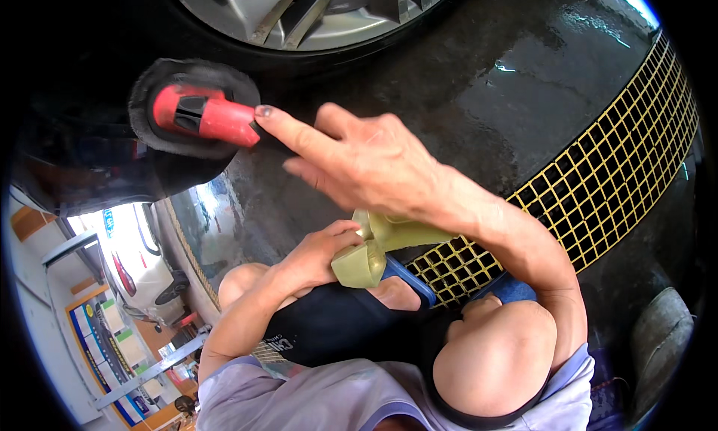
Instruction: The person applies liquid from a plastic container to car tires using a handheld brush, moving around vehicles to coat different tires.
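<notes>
My right hand (376, 156) reaches across to the upper left, index finger stretched along the red plastic neck (230, 119) of a wash brush. Its dark fuzzy head (140, 108) lies at the black car tyre and the dark bodywork, slightly blurred; whether it touches them is unclear. Most of the handle is hidden behind the hand. Below, my left hand (322, 251) grips a pale yellow-green plastic container (359, 265) above my knees. Part of that container passes under my right forearm. A silver alloy wheel (314, 15) stands at the top.
Yellow floor grating (606, 167) curves across the wet dark floor (465, 77) at right. A grey object (662, 341) is at lower right. To the left are a white car (146, 262), a rope-like floor edge (190, 257) and a wall display (106, 358).
</notes>
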Demonstrator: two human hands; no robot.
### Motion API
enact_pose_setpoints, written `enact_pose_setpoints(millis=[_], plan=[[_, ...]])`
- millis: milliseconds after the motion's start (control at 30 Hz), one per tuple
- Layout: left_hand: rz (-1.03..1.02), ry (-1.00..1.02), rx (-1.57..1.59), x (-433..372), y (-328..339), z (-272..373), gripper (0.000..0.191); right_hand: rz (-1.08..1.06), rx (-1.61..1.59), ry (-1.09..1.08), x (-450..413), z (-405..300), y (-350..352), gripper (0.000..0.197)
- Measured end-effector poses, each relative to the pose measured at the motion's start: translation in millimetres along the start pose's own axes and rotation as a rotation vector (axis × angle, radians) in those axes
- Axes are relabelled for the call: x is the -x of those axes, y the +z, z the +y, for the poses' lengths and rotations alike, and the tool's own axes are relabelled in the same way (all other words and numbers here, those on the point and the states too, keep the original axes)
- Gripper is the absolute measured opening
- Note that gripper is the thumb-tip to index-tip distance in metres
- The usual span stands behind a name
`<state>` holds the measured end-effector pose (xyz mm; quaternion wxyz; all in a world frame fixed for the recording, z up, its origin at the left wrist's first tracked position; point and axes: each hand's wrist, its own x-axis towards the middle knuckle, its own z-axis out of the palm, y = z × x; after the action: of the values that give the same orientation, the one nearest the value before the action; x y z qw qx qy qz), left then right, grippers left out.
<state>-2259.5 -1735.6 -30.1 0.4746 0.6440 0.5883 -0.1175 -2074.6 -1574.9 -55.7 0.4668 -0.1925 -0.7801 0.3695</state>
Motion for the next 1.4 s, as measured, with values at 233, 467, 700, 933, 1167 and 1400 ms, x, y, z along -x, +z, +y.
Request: enact_pose_setpoints(millis=[233,467,700,933,1167,1400], plan=[[0.010,0.011,0.009,5.4,-0.8,0.0,0.052,-0.069,0.333,0.122,39.6,99.5,14.0,0.058],[-0.026,0.009,-0.019,1.4,-5.2,10.1,0.052,-0.247,0.231,0.603,100.3,194.2,-70.3,0.051],[-0.016,-0.013,-0.049,2.8,-12.2,12.6,0.052,-0.179,0.388,0.758,68.6,163.8,-117.2,0.052],[-0.037,0.034,-0.042,-8.1,-10.9,18.4,0.052,0.185,0.689,0.756,67.6,207.2,-102.6,0.042],[-0.039,0.070,-0.060,-11.8,-11.7,16.7,0.050,-0.116,0.181,0.871,40.6,109.3,-31.5,0.038],[-0.048,0.099,-0.105,-18.7,-14.4,22.6,0.048,-0.276,-0.185,0.447,28.2,64.6,-27.4,0.049]])
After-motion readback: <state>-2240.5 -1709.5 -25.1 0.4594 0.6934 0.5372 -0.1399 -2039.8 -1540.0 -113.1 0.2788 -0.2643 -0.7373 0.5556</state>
